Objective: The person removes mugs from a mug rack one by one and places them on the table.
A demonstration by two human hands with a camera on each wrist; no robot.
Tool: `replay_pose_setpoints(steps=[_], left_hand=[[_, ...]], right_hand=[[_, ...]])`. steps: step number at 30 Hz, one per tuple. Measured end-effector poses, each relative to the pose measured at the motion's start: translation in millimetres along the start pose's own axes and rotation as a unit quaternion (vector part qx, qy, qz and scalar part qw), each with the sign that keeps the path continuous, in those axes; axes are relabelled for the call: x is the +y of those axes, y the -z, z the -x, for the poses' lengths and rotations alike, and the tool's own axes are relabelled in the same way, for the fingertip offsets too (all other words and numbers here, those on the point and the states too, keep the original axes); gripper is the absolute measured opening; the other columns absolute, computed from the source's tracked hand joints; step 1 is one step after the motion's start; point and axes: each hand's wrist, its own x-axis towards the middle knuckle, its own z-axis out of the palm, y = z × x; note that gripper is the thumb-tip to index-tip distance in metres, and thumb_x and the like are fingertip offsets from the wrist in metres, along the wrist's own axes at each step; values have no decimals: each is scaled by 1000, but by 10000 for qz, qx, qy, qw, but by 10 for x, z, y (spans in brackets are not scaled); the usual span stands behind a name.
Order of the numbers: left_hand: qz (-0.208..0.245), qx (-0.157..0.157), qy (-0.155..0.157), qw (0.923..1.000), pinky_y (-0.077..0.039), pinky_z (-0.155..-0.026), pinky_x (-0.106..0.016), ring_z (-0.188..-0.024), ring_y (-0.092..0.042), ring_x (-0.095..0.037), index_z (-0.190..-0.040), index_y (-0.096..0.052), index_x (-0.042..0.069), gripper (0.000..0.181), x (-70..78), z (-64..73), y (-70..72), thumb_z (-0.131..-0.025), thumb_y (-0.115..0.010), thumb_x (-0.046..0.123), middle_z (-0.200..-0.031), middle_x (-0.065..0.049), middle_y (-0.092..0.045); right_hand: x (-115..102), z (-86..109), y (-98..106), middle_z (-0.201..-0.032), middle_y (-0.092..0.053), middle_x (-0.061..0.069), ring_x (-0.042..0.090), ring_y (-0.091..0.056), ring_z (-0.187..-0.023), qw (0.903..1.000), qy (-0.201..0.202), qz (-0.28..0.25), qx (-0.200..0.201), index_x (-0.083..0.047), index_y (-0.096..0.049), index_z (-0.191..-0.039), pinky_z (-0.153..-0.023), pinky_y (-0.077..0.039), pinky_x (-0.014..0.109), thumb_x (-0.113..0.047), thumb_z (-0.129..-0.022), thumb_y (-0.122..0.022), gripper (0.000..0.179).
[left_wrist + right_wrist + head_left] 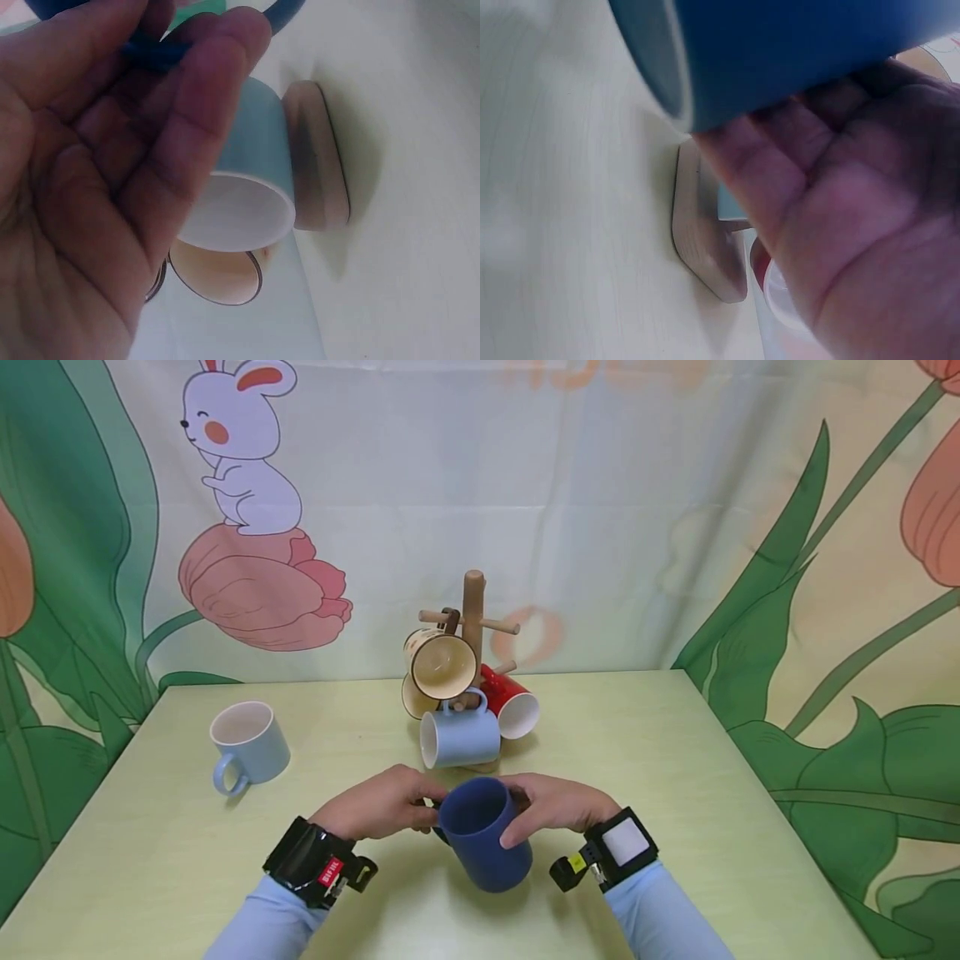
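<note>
A dark blue mug (491,852) is held between both hands above the near part of the table, tilted with its mouth up and toward the rack. My left hand (378,803) pinches its handle, of which a blue piece (154,54) shows between thumb and fingers in the left wrist view. On the other side my right hand (562,803) grips the mug's body, thumb on the near side and fingers behind. In the right wrist view the mug's wall (795,56) lies over the fingers, which it partly hides. Just beyond the hands hangs a light blue mug (468,743).
A wooden mug rack (473,602) stands at the table's back, its base (319,161) seen from the left wrist. It also carries a red mug (501,689), a patterned cream mug (444,668) and another cream mug (417,700). Another light blue mug (258,756) stands at left.
</note>
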Motion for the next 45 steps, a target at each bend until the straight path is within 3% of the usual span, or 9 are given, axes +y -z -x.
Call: replay_pose_setpoints(steps=[6, 9, 13, 18, 23, 28, 35, 41, 45], left_hand=[[-1, 120, 250, 9996, -54, -66, -27, -69, -65, -13, -97, -74, 15, 8, -47, 124, 106, -94, -68, 11, -87, -2, -71], [-220, 253, 398, 9986, -51, -62, -26, -65, -64, -11, -95, -74, 15, 6, -81, 222, 183, -94, -68, 12, -83, 1, -69], [-493, 463, 708, 9952, -45, -56, -27, -60, -59, -11, -89, -72, 15, 6, -158, 368, 273, -93, -68, 13, -73, 2, -64], [-484, 808, 1484, 9844, -42, -55, -30, -58, -56, -13, -93, -73, 9, 5, -305, 546, 352, -92, -69, 12, -67, 0, -61], [-505, 1459, 2055, 9664, -43, -56, -33, -59, -55, -17, -90, -70, 4, 10, -408, 669, 416, -95, -65, 12, -67, -3, -59], [-763, 2378, 2534, 9346, -39, -55, -34, -61, -54, -20, -89, -67, -1, 19, -461, 676, 431, -98, -59, 14, -66, -5, -59], [-988, 3632, 3070, 8741, -41, -54, -34, -64, -58, -26, -92, -65, -8, 28, -584, 596, 387, -100, -56, 17, -71, -13, -64], [-1576, 4248, 3147, 8341, -40, -59, -43, -66, -57, -37, -74, -63, -8, 29, -711, 555, 371, -94, -60, 12, -64, -16, -58], [-1716, 4426, 3227, 8188, -41, -64, -50, -71, -59, -45, -74, -64, -12, 29, -805, 556, 342, -92, -62, 11, -67, -23, -61]], right_hand=[[-32, 31, 52, -139, -56, 9, 25, -52, -129, 9964, -58, 408, 743, -6, -46, -146, -105, -42, 42, -36, -88, -75, 71], [-23, 55, 87, -137, -57, 10, 25, -53, -127, 9821, -308, 1056, 1531, -6, -51, -142, -104, -43, 43, -35, -94, -68, 58], [-16, 92, 108, -135, -59, 13, 28, -56, -123, 9290, -1099, 2320, 2666, -7, -56, -137, -101, -44, 46, -42, -94, -66, 56], [-14, 119, 106, -133, -60, 15, 32, -56, -122, 8536, -1922, 3660, 3169, -3, -57, -136, -100, -44, 48, -47, -91, -67, 63], [-10, 134, 95, -129, -63, 14, 32, -59, -119, 8219, -2279, 4136, 3185, -3, -57, -135, -97, -47, 48, -50, -90, -68, 66], [-15, 142, 86, -127, -64, 15, 32, -60, -117, 8117, -2472, 4222, 3192, -3, -58, -135, -95, -48, 50, -51, -89, -68, 67], [27, 161, 73, -127, -64, 14, 32, -59, -117, 8144, -2652, 4084, 3155, -4, -58, -136, -96, -47, 50, -53, -88, -68, 68], [47, 176, 84, -129, -63, 15, 33, -58, -119, 8205, -2591, 4015, 3136, -4, -57, -136, -98, -46, 51, -53, -89, -68, 69], [65, 172, 92, -131, -62, 15, 33, -57, -121, 8248, -2612, 3957, 3080, -5, -57, -136, -100, -44, 51, -53, -88, -68, 69]])
